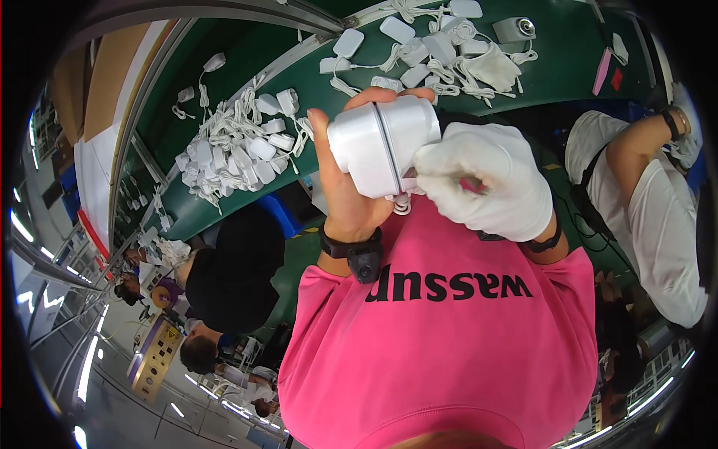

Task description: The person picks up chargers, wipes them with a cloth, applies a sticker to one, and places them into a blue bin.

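1. Green table [572, 71]: a white plug heap [239, 146] crowds its near edge, toward the left.
2. Gloved right hand [486, 179]: fingers bunched against the white block [359, 142]; I can't tell what they pinch.
3. Bare left hand [348, 191]: fingers wrap the white block, likely keeping it still.
4. White block: held up by the table's near edge.

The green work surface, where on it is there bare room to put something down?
A bare patch lies between the white box with a round front and the flat pink strip. A narrower gap separates the left heap of white corded adapters from the upper-middle spread of similar adapters. Both piles are crowded.
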Available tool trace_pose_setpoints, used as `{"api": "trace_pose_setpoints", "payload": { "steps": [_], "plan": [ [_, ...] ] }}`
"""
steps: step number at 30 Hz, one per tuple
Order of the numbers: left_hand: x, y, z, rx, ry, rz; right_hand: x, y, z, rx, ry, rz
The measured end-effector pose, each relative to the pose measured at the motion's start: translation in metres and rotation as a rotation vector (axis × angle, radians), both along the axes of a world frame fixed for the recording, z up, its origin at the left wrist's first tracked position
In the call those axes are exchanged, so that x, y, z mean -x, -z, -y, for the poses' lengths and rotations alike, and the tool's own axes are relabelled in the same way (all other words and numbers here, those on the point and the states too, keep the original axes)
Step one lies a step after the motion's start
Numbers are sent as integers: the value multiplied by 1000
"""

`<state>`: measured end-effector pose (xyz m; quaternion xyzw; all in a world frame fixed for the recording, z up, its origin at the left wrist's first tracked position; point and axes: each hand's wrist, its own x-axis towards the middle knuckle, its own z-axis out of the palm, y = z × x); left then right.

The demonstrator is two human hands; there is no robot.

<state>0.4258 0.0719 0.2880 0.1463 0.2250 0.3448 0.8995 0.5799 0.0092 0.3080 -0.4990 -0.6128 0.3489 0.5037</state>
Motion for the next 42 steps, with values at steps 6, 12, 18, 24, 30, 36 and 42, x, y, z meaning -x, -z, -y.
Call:
{"api": "trace_pose_setpoints", "payload": {
  "steps": [6, 12, 18, 24, 30, 36, 42],
  "plan": [
    [0, 2, 2, 47, 0, 13, -4, -2, -2, -86, 76, 133],
    [-1, -1, 2, 127, -28, -18, -7, -6, 3, -46, 47, 418],
    [3, 8, -2, 106, -24, 38, -8, -1, 6, -98, -142, 635],
    [1, 3, 0, 152, -26, 77, -18, 2, 12, -151, -211, 393],
    [3, 11, 0, 164, -10, 176, -20, 0, 8, -154, -46, 391],
    [0, 6, 0, 250, -57, 79, -17, 5, 0, -117, 26, 385],
    [-2, 0, 0, 188, -6, 186, -32, 7, 10, -155, -255, 113]
  ]
}}
